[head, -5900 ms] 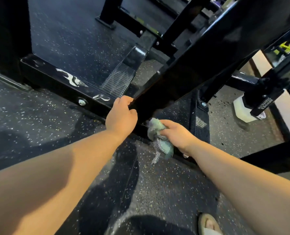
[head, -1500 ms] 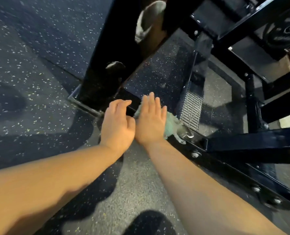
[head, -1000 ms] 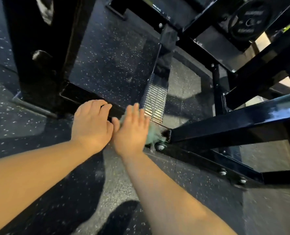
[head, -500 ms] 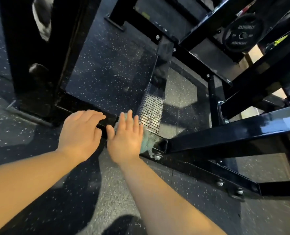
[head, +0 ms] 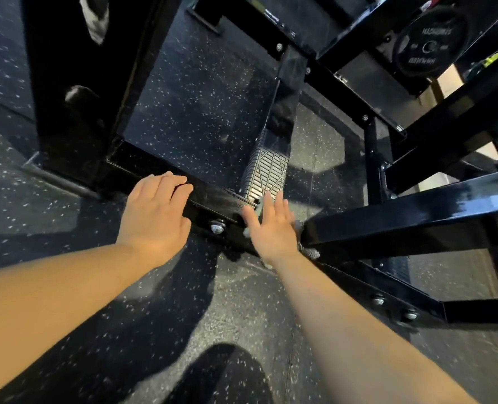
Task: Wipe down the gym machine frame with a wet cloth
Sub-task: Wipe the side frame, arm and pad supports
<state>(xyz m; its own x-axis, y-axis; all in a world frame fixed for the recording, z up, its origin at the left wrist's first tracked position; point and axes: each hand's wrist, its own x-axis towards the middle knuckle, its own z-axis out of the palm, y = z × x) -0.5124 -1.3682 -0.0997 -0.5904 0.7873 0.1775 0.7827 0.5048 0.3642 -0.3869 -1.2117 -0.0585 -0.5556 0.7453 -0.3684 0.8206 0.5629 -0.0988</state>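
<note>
The black steel machine frame has a low base bar (head: 213,204) lying across the floor in the middle of the view. My right hand (head: 272,228) lies flat with straight fingers on the pale green cloth (head: 260,206), pressing it onto the bar just below a ribbed metal foot plate (head: 266,170). Most of the cloth is hidden under the hand; a frayed end (head: 309,252) sticks out by the wrist. My left hand (head: 154,214) rests on the same bar further left, fingers straight over its top edge.
A glossy black beam (head: 416,217) juts out to the right beside my right hand. A thick upright post (head: 76,83) stands at the left. Bolts (head: 217,228) stud the base bar. A weight plate (head: 430,42) hangs at the top right. Speckled rubber flooring (head: 213,301) lies all around.
My right hand has slid the cloth rightward along the base bar, away from my left hand, which stayed on the bar. A bolt between the hands now shows.
</note>
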